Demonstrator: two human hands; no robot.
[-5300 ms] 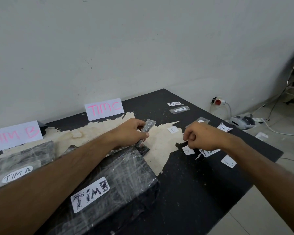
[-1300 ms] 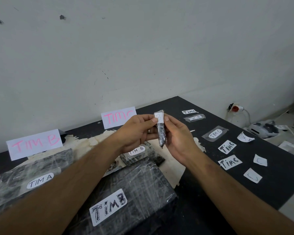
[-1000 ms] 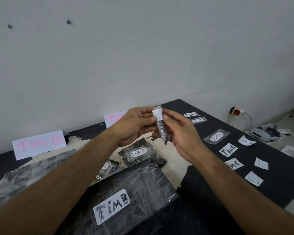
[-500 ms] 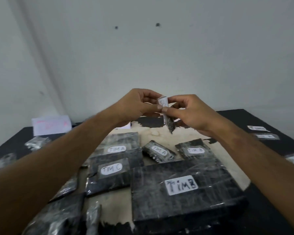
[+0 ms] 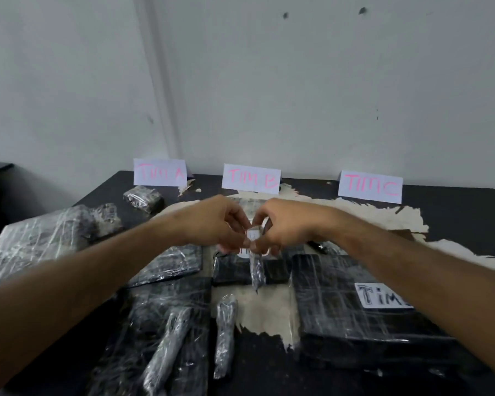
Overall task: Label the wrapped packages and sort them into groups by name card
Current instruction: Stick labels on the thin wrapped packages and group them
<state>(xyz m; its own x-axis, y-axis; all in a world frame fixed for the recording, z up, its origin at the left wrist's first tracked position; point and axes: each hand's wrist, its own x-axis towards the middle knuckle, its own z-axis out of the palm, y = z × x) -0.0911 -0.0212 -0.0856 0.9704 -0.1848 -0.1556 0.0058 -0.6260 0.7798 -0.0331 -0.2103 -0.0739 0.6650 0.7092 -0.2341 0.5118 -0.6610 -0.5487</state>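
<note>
My left hand [image 5: 215, 224] and my right hand [image 5: 283, 224] meet above the table's middle. Together they pinch the top of a thin wrapped stick package [image 5: 256, 270], which hangs downward, with a small white label [image 5: 252, 235] at its upper end between my fingertips. Three name cards stand along the back edge: TIM A [image 5: 160, 172], TIM B [image 5: 251, 178] and TIM C [image 5: 370, 186]. A big black wrapped box labelled TIM B [image 5: 355, 310] lies at the right, under my right forearm.
Black wrapped packages cover the table [image 5: 455, 212]: a flat one [image 5: 169, 264] left of my hands, one [image 5: 235, 270] right below them, a large one [image 5: 37, 238] at far left, a small one [image 5: 143, 198] near TIM A. Two wrapped sticks [image 5: 225, 335] [image 5: 169, 341] lie in front.
My view has swung left and down, so all three name cards show now. My hands have lowered toward the table with the stick package and its label still pinched between them.
</note>
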